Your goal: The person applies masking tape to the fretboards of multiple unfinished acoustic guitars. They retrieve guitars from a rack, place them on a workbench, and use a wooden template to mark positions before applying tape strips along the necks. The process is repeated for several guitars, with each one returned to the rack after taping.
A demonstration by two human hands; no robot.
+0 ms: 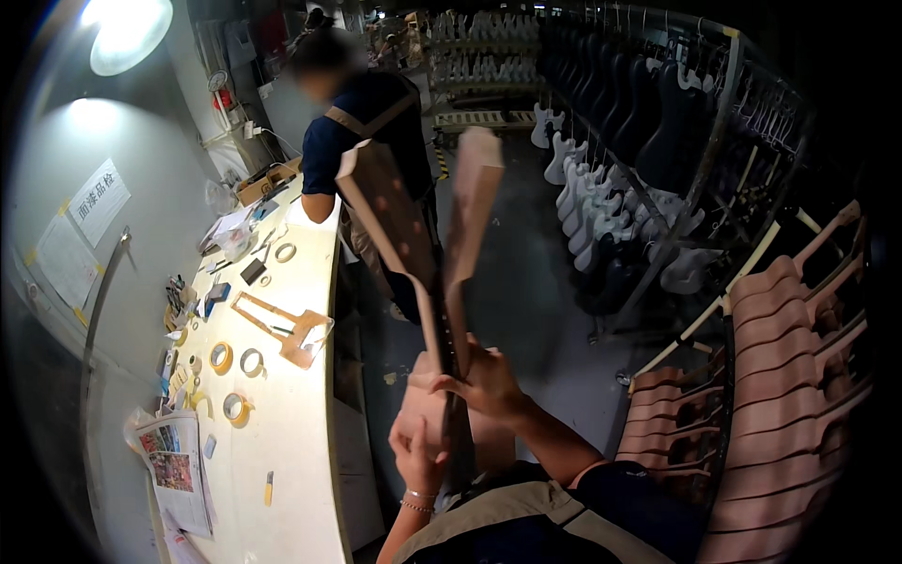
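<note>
Right of the smooth tabletop (293, 414), the right hand (490, 381) is holding two flaring, matte-pink necks (383, 205) in curled fingers; the left hand (419, 461) is resting spread fingers on a flat body (426, 399).

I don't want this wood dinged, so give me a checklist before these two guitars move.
1. Right hand on the two wooden guitars: ok, it grasps them near the lower necks.
2. Left hand supporting: cannot tell; its fingers touch the wood below, but how firmly is unclear.
3. Headstocks pointing up: ok.
4. Room before the co-worker: cannot tell; the headstocks overlap that person in view.
5. Apart from the racked guitars at right: ok.
6. Bench uncluttered: not ok; tape rolls and newspaper lie there.
</note>
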